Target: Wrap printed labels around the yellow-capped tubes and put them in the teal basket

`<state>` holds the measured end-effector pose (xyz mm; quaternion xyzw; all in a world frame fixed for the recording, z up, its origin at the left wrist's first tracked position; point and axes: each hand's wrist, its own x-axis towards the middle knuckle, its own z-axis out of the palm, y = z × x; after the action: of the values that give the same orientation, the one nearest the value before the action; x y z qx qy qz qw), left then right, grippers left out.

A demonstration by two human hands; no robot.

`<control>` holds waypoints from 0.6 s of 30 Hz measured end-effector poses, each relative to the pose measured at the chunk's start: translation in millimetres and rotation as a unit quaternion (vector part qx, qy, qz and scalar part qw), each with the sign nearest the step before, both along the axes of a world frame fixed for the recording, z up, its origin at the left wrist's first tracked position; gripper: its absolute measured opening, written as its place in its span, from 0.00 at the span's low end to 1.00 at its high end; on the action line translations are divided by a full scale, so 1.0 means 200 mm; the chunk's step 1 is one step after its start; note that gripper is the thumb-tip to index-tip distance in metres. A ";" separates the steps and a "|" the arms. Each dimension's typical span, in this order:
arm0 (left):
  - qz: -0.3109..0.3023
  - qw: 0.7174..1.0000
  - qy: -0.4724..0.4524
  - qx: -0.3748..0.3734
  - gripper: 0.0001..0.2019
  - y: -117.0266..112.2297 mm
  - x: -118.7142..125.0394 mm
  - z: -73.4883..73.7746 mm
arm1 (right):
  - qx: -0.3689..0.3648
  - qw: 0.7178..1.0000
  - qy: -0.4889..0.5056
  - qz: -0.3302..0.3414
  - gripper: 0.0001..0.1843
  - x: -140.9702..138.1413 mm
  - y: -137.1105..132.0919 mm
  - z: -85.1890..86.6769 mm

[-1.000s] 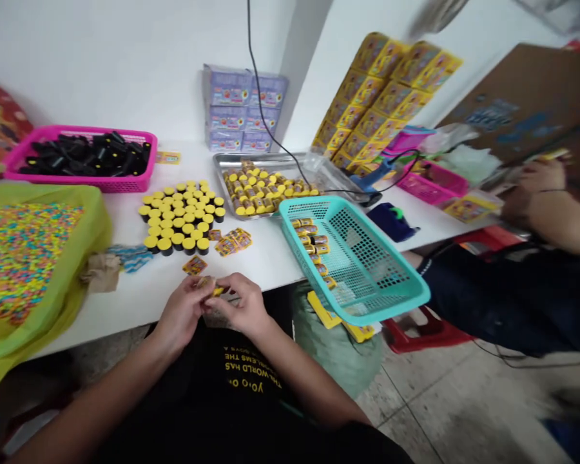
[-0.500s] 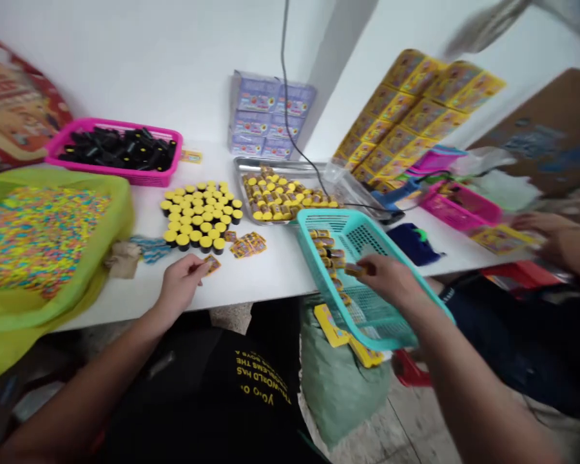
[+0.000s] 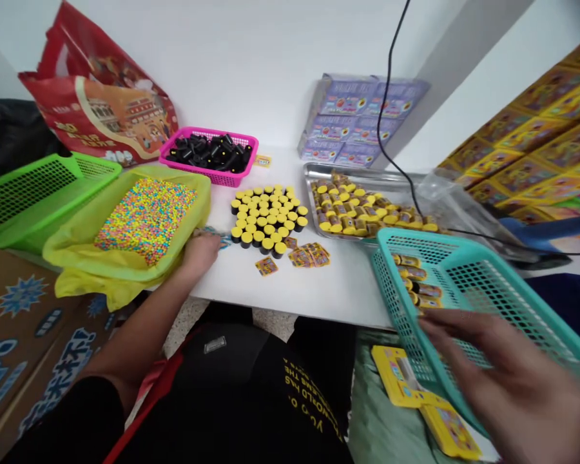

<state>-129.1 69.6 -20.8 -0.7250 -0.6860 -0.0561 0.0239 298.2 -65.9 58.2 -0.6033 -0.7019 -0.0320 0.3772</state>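
At the table's left, my left hand (image 3: 202, 253) is closed beside the yellow-lined tub (image 3: 200, 200) of small coloured beads. It touches a blue-striped cloth (image 3: 222, 237); whatever its fingers hold is hidden. My right hand (image 3: 507, 374), smeared by motion, is over the near edge of the teal basket (image 3: 493, 258). Its fingers are stretched out, with nothing visible in them. Small labelled bottles (image 3: 425, 290) lie along the basket's left side. A single label card (image 3: 266, 266) lies on the table, left of a spread pile of cards (image 3: 310, 255).
Yellow-capped black bottles (image 3: 265, 216) stand grouped mid-table. Behind them are a pink basket (image 3: 207, 175) of black parts and a metal tray (image 3: 309, 187) of labelled bottles. Purple boxes (image 3: 348, 119) stand by the wall. A black cable (image 3: 389, 84) hangs over the tray.
The view has turned left. My left hand has let go of the card and moved left to the cloth. My right hand has let go of a labelled bottle and drawn nearer to me.
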 end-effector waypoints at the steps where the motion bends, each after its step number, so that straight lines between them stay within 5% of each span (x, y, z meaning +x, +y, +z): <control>1: -0.009 1.000 0.012 -0.011 0.15 0.01 0.00 0.00 | -0.007 0.998 0.002 0.066 0.11 -0.12 -0.02 -0.02; 3: -0.017 0.999 0.028 -0.018 0.14 0.01 0.01 0.01 | -0.044 0.985 0.020 0.163 0.07 -0.31 -0.03 -0.10; 5: -0.012 0.999 0.039 -0.016 0.14 -0.02 0.03 0.04 | -0.079 0.977 0.045 0.192 0.06 -0.44 0.01 -0.20; 11: -0.008 0.997 -0.030 0.068 0.14 -0.18 0.25 0.08 | -0.119 0.979 0.110 0.123 0.11 -0.51 0.20 -0.43; 18: -0.083 0.977 -0.198 -0.006 0.05 -0.12 0.46 -0.07 | -0.164 0.969 0.148 0.115 0.13 -0.58 0.34 -0.50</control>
<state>-37.2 46.6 -35.3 -0.7543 -0.6146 -0.1962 -0.1218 181.9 2.8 -41.5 -0.5703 -0.6987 0.2163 0.3738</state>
